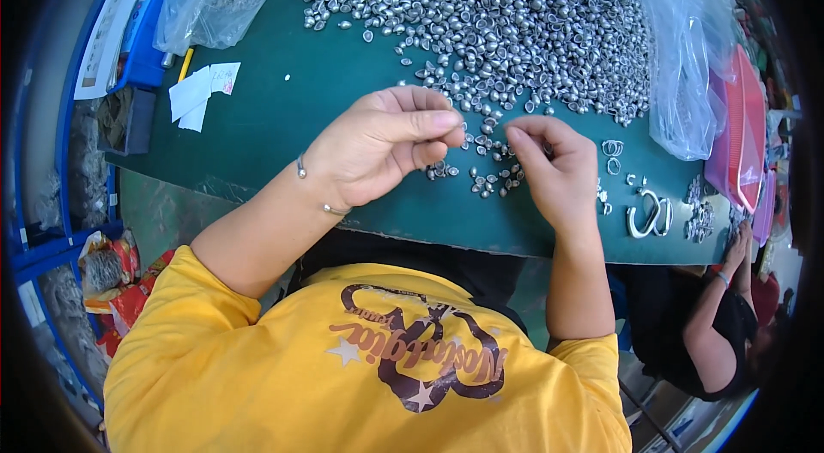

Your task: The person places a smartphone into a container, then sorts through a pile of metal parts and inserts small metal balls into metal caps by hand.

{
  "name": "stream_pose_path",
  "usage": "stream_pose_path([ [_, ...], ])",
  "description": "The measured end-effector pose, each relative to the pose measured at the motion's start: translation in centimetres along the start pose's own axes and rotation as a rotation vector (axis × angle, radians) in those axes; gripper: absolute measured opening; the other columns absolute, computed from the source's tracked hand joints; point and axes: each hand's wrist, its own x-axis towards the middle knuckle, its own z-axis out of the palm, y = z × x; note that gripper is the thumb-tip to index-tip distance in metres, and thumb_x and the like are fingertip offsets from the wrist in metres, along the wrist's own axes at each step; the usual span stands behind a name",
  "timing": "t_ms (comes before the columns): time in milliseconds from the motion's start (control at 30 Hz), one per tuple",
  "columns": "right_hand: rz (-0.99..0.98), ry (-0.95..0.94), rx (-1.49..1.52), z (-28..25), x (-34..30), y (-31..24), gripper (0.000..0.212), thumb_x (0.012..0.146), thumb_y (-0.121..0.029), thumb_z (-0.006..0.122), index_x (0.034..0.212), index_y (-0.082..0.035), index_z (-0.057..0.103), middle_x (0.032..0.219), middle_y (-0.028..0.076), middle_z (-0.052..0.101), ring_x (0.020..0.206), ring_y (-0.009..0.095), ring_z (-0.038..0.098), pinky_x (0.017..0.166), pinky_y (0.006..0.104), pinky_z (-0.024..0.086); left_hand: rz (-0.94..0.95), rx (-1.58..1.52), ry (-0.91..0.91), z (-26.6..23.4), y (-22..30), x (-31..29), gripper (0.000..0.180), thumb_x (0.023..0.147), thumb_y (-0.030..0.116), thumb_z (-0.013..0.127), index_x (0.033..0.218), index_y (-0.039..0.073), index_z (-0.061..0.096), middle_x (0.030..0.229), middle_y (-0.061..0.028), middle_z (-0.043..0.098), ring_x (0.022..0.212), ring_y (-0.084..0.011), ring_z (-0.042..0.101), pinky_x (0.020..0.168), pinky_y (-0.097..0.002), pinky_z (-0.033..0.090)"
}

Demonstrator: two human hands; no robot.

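A large heap of small silver-grey metal cup-shaped pieces (515, 15) covers the far side of the green table (275, 123). A thin trail of the same pieces (489, 183) runs down from it, between and under my hands. Over the left side of this trail is my left hand (378, 144), closed, its thumb pressed to the curled fingers. My right hand (562, 174) is also closed, thumb and forefinger pinched together, just right of the trail. Whatever either hand holds is hidden or too small to make out. An open metal bangle (301, 166) circles my left wrist.
Metal rings (612, 148) and larger curved silver pieces (644, 214) lie to my right. Clear plastic bags (682, 67) flank the heap. Red and pink baskets (747, 131) stand at the right edge, near another person's arm (708, 333). Paper slips (190, 94) lie left, beside a blue tray (146, 58).
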Motion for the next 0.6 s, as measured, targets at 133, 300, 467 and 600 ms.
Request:
stream_pose_path([
  [133,-0.245,0.033,-0.379,1.1,1.0,0.2,0.007,0.079,-0.009,0.060,0.084,-0.005,0.064,0.067,0.008,0.057,0.060,0.024,0.058,0.054,0.0335,0.045,0.056,-0.018,0.133,0.3,0.5,-0.2,0.017,0.082,-0.001,0.052,0.098,-0.001,0.057,0.087,-0.0072,0.061,0.072,-0.0131,0.061,0.062,-0.0197,0.051],
  [300,-0.245,0.079,-0.542,1.1,0.5,0.3,0.006,0.076,-0.010,0.062,0.081,-0.006,0.063,0.072,0.008,0.056,0.064,0.027,0.058,0.056,0.0357,0.046,0.108,0.510,0.280,1.2,0.2,0.1,0.017,0.077,0.003,0.061,0.093,-0.002,0.061,0.072,-0.0012,0.055,0.056,-0.0107,0.048,0.052,-0.0209,0.040],
  [467,0.214,-0.032,0.627,-1.6,0.8,0.8,0.013,0.079,-0.003,0.062,0.091,0.002,0.062,0.078,0.004,0.059,0.058,0.005,0.046,0.049,0.0172,0.035,0.689,1.530,0.135,1.6,-1.0,3.5,0.008,0.072,0.007,0.066,0.079,0.007,0.068,0.067,-0.0066,0.054,0.060,-0.0174,0.054,0.055,-0.0280,0.043],
  [600,0.164,-0.108,1.141,-3.0,1.3,1.5,0.013,0.082,0.000,0.056,0.095,0.002,0.056,0.084,0.011,0.060,0.052,0.004,0.039,0.043,0.0151,0.029,0.695,1.820,0.021,2.1,-1.1,5.3,0.007,0.072,0.013,0.065,0.076,0.008,0.067,0.071,-0.0078,0.056,0.068,-0.0250,0.058,0.060,-0.0340,0.047],
])
